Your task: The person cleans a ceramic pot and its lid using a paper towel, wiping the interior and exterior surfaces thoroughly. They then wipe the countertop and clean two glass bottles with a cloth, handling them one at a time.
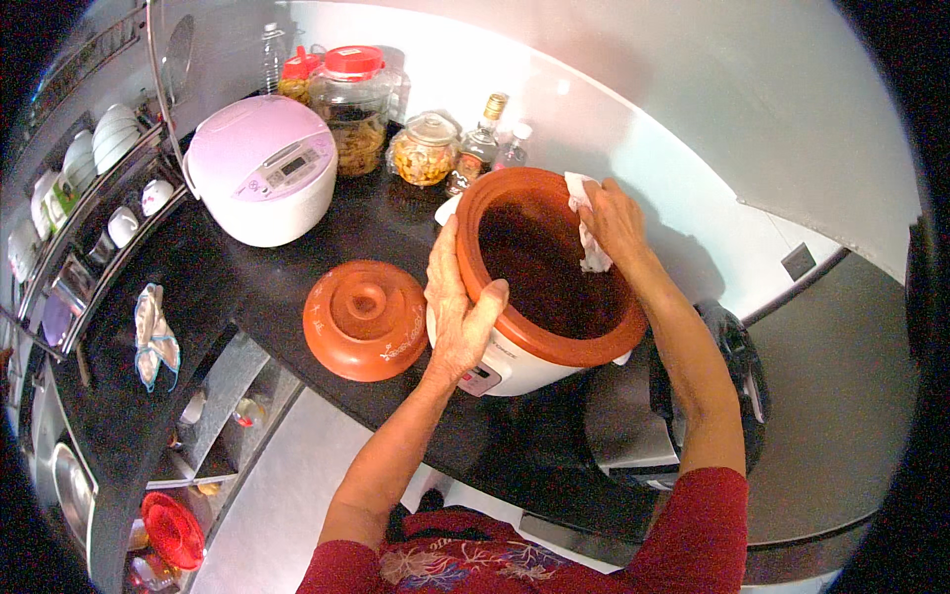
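Note:
An electric stew pot (519, 369) with a white body and a reddish-brown clay liner (558, 343) stands uncovered on the dark counter. My left hand (462, 312) grips its near left side, thumb over the rim. At the far right of the rim, my right hand (614, 223) holds a crumpled white cloth or tissue (594, 251), which hangs over the edge into the pot. The liner's inside is dark, and I cannot tell if anything lies in it. To the left, the round clay lid (365, 338) rests knob up on the counter.
A pink and white rice cooker (263, 178) stands behind the lid. Along the wall are a large red-lidded jar (355, 119), a smaller glass jar (424, 152) and bottles (479, 145). A black appliance (724, 379) sits right of the pot. Bowls fill a rack (111, 245) at left.

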{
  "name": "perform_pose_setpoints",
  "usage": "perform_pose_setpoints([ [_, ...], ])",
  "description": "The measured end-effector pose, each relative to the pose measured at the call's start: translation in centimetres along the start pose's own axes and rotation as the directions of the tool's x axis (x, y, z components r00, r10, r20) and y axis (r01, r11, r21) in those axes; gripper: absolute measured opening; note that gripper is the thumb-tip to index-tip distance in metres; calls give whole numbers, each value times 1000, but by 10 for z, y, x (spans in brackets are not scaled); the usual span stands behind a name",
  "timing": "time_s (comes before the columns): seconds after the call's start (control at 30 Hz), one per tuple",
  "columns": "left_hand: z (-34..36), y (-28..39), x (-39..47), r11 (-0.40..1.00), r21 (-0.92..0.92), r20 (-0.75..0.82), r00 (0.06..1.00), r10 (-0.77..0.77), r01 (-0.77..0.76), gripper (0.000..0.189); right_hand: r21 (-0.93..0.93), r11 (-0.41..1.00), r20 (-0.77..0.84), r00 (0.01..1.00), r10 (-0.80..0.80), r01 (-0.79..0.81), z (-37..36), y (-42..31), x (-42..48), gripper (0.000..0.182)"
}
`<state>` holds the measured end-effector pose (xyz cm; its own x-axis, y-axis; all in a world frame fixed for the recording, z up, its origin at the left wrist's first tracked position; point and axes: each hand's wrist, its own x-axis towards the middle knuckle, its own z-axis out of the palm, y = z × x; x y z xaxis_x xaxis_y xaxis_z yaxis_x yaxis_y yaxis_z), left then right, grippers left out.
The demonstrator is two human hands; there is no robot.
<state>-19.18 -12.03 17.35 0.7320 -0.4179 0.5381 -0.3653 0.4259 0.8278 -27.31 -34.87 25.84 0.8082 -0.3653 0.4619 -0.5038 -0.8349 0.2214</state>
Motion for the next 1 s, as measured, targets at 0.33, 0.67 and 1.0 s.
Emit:
perform_pose_setpoints([
  [0.33, -6, 4, -1, 994, 104, 55, 998, -37, 32, 86, 352, 915, -169, 975, -147, 199, 17, -63, 44, 36],
  [0.67, -9, -14, -8, 995, -84, 81, 996, -44, 51, 101, 764, 628, -15, 976, -216, 150, -34, -119, 14, 39],
  [1.0, -16, -12, -5, 747, -643, 205, 978, -48, 171, 72, 898, 440, 211, 902, -377, -27, -76, -111, -48, 39],
])
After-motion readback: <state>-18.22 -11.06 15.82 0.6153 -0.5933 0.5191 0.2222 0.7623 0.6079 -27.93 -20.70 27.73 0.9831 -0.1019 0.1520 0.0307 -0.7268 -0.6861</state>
